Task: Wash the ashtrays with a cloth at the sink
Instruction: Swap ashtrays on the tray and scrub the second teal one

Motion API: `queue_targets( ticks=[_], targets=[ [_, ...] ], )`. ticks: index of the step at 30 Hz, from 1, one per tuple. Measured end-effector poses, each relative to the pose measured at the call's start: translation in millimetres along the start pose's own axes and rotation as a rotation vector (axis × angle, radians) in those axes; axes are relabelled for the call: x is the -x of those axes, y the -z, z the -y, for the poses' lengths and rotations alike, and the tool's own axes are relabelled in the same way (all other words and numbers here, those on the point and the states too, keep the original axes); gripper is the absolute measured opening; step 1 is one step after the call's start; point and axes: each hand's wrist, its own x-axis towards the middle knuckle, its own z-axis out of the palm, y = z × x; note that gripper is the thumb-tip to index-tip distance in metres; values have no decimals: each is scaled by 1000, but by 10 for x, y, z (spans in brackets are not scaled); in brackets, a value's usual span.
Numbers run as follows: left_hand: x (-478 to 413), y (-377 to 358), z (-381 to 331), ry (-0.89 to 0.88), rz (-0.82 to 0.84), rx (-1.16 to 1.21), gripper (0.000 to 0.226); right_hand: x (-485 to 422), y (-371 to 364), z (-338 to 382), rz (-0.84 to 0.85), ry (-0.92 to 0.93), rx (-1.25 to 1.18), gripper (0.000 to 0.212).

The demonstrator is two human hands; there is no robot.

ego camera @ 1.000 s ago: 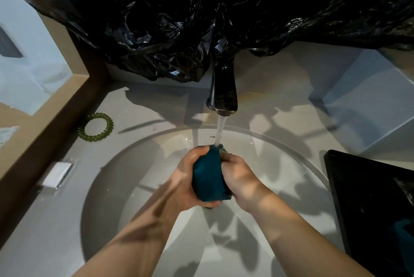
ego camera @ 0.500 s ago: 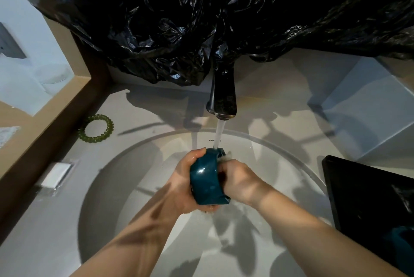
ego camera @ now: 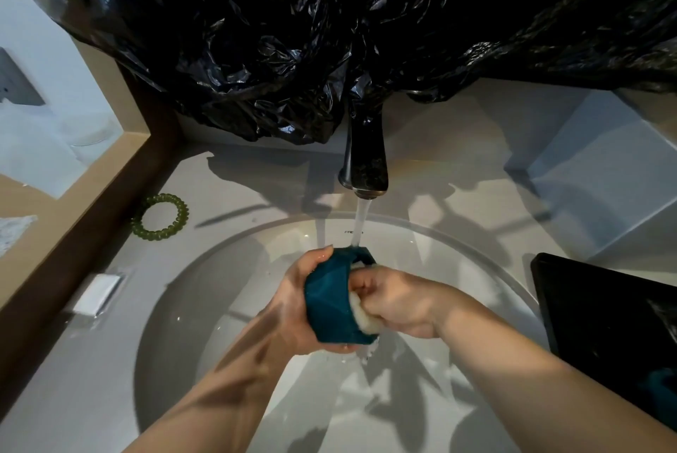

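Directly below the dark metal tap point(ego camera: 366, 163), in the path of its thin stream of water point(ego camera: 359, 223), the teal faceted ashtray point(ego camera: 331, 300) is held on edge over the round white sink basin point(ego camera: 205, 262); the stream lands on the ashtray's upper rim. The left hand point(ego camera: 293, 309) wraps its outer wall, thumb over the top and fingers curled beneath. The right hand point(ego camera: 395, 300), on the tap's right, has its fingers bunched round a pale wet cloth point(ego camera: 361, 317) and presses it into the open side.

The step in hand looks like scrubbing the hollow; to do it well, the left hand's grip should be firm, since the wet faceted surface is likely slippery. The ashtray should be turned a little at a time so the cloth reaches every notch in the rim; the opening is best tilted toward the tap so water flushes the loosened ash down into the basin rather than over the wrists.

Left of the tap, on the counter, lies a green spiral hair tie point(ego camera: 160, 217), with a small white wrapped packet point(ego camera: 97, 293) nearer the viewer; a black rectangular tray point(ego camera: 604, 324) sits to the tap's right; crumpled black plastic sheeting point(ego camera: 329, 31) hangs above the tap.
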Motion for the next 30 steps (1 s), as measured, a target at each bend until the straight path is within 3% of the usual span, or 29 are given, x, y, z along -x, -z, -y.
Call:
queue_targets(
  ticks=[2,4,6,8,10,12,15,17,20,23,26,27,30],
  targets=[
    [-22,-16,43,11,-17,29,94,-10,9,-1,-127,18,506,26],
    [-26,-38,55,28,2,75,88,-61,-56,-66,-323,115,696,25],
    [-22,-37,39,37,10,131,71,-101,-158,-139,-519,220,527,19],
    [-8,-30,26,51,30,157,65,-139,-253,-152,-630,226,128,14],
    [-14,-23,28,66,62,161,62,-188,-272,-108,-649,149,-251,24],
    [-31,-22,33,69,71,187,56,-190,-228,-32,-516,107,-459,29],
    [-31,-22,5,31,106,171,52,-113,-101,1,-178,112,-595,31],
    [-45,6,-7,30,92,110,59,-37,-15,-3,-23,93,-441,29],
    [-50,13,8,41,52,13,79,36,32,88,31,2,224,16],
    [-4,-32,25,25,-8,22,68,-14,11,62,-186,-33,762,32],
    [1,1,-22,-12,-29,56,61,-10,-18,-177,-554,15,837,30],
    [-4,33,-39,-41,-29,49,59,-5,27,-272,-662,-26,718,23],
    [-25,52,-22,-101,5,84,47,-12,65,-371,-790,-146,-110,10]
  ],
)
